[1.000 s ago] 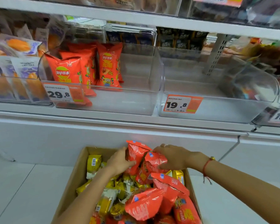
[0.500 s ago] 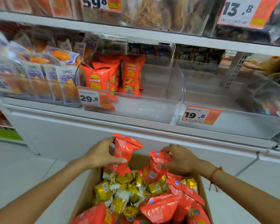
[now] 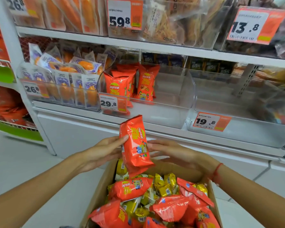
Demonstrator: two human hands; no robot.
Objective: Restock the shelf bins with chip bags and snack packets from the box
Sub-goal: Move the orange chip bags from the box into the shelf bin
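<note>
We hold the glossy orange chip bag (image 3: 135, 143) above the cardboard box (image 3: 99, 191), left hand (image 3: 104, 150) and right hand (image 3: 174, 153) pressing with straight fingers; lift it upright into the clear plastic bin (image 3: 171, 99).

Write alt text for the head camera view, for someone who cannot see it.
Two hands, the left hand and right hand, hold an orange chip bag upright above a cardboard box of orange and yellow snack packets. Behind, a clear shelf bin holds matching bags.
</note>
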